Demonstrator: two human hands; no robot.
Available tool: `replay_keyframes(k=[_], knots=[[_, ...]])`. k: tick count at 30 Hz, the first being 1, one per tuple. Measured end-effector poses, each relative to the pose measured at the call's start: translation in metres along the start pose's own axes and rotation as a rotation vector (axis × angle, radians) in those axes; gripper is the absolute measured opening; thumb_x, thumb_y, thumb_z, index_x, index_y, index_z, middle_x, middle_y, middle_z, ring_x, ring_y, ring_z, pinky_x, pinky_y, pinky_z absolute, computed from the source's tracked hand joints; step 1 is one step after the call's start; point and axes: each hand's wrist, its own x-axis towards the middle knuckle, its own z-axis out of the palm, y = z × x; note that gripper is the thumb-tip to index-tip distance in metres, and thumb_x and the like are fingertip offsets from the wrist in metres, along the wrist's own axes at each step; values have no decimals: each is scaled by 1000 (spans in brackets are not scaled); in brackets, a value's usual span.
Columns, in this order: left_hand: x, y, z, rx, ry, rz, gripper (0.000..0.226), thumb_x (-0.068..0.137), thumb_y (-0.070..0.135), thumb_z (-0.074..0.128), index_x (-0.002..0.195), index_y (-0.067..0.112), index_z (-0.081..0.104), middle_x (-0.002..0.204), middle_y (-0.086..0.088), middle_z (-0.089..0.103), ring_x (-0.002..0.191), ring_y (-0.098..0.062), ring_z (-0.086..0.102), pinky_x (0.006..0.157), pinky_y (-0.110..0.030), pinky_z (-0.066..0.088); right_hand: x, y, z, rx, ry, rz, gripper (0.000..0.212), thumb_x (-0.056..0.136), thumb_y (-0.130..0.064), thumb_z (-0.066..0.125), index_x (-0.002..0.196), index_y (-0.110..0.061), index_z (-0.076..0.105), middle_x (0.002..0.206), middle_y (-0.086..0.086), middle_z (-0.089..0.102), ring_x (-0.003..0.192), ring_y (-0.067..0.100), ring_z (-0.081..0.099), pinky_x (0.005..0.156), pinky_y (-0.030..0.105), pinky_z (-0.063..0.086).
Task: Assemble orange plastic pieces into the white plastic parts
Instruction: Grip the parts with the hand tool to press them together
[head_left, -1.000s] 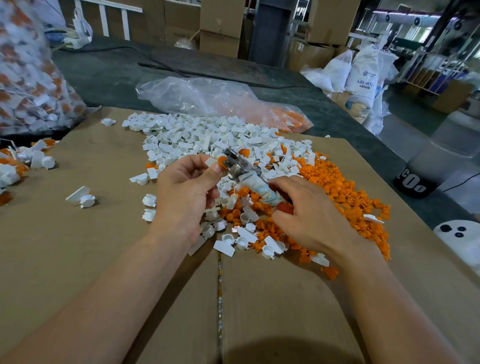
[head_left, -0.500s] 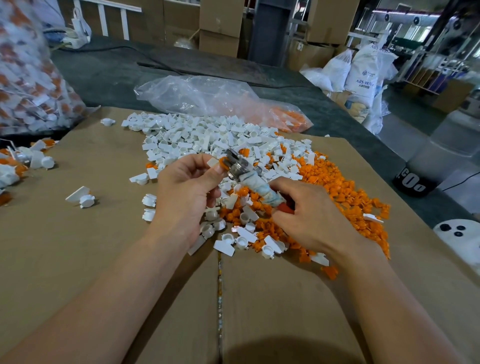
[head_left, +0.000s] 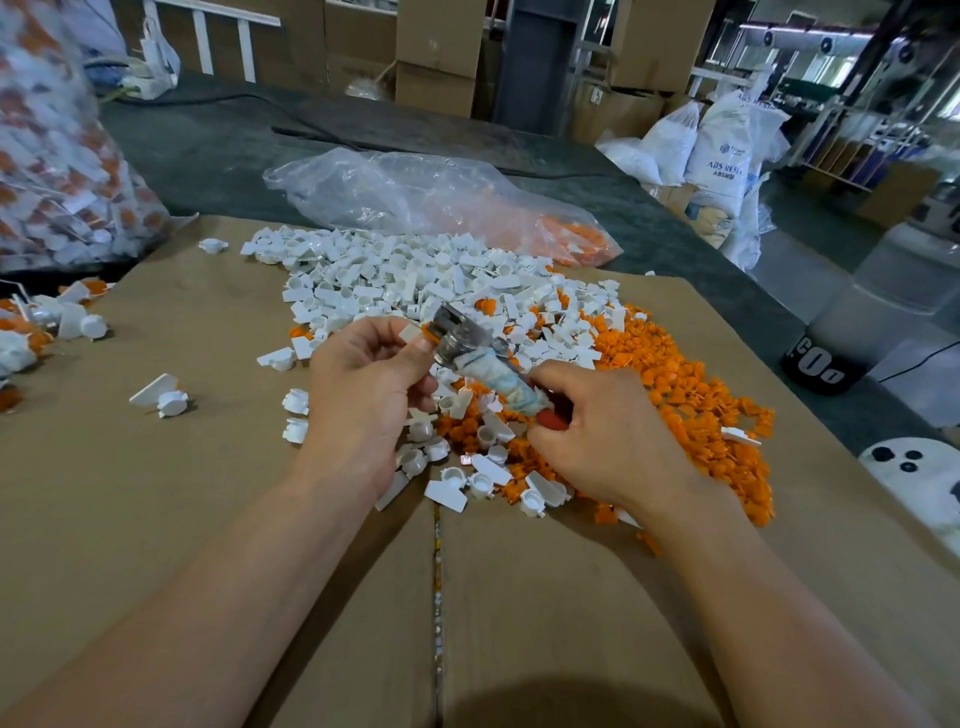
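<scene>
Over cardboard sheet, between heaped white parts and orange pieces: pinched by thumb and forefinger of left hand, one white part with orange piece, against head of metal tool; wrapped handle gripped in curled fingers of right hand.

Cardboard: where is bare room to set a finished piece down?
Bare cardboard lies left of the left hand, below the lone white part, and around the near seam. Crowded: white pile, orange pile.
</scene>
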Motion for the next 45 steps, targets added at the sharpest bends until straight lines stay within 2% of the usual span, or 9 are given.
replay_keyframes(k=[6,12,19,25,31,35,38,41,45], knots=[[0,2,-1,-30,6,-35,22,84,-4,58,69,10,55,44,9,52,38,-5,49,39,-16,42,2,3,6,-17,57,-30,15,77,-18,60,91,-12,63,72,2,61,66,18,53,57,32,41],[9,14,-8,-501,104,-121,8,87,3,55,80,5,58,59,-1,66,50,-6,61,48,-14,49,13,30,0,-77,216,94,59,77,-39,69,130,-21,50,123,-2,56,114,13,46,86,22,28],[23,20,-24,-723,416,-97,28,98,22,45,73,10,49,50,0,62,47,-7,60,50,-16,48,17,57,-5,-250,105,331,80,66,-55,72,133,-18,47,131,5,51,120,22,46,94,34,37],[26,23,-32,-808,497,-111,13,93,19,53,88,7,53,69,-8,62,52,-14,62,55,-20,51,18,61,-6,-237,91,371,83,64,-58,72,133,-20,47,133,4,51,121,23,47,94,36,38],[23,15,-23,-162,208,-164,10,89,4,55,93,11,62,68,-2,69,50,-7,60,45,-17,48,18,61,-6,-254,35,373,79,65,-60,69,128,-16,51,126,5,56,116,24,50,89,37,40],[15,3,-15,427,42,41,9,84,7,64,84,15,66,67,12,63,54,2,55,49,-12,43,19,63,-6,-210,-3,381,82,66,-59,69,131,-14,48,129,8,53,118,25,47,94,38,37],[10,-4,-11,857,-42,248,15,86,17,62,94,30,63,86,21,54,83,7,53,68,-10,35,20,63,-4,-224,-56,395,86,67,-61,66,136,-16,42,134,9,46,123,25,41,98,38,34],[10,-11,-9,1081,-137,335,25,88,19,60,113,23,63,113,7,54,117,-12,43,84,-17,25,20,62,-4,-226,-65,403,87,67,-63,65,137,-17,40,134,9,44,123,25,40,99,38,33],[11,-15,-10,1188,-214,374,32,89,20,58,121,22,60,131,2,52,125,-17,36,90,-22,25,19,60,-4,-207,-68,410,88,67,-69,58,137,-18,40,136,8,42,125,25,38,101,40,32]])
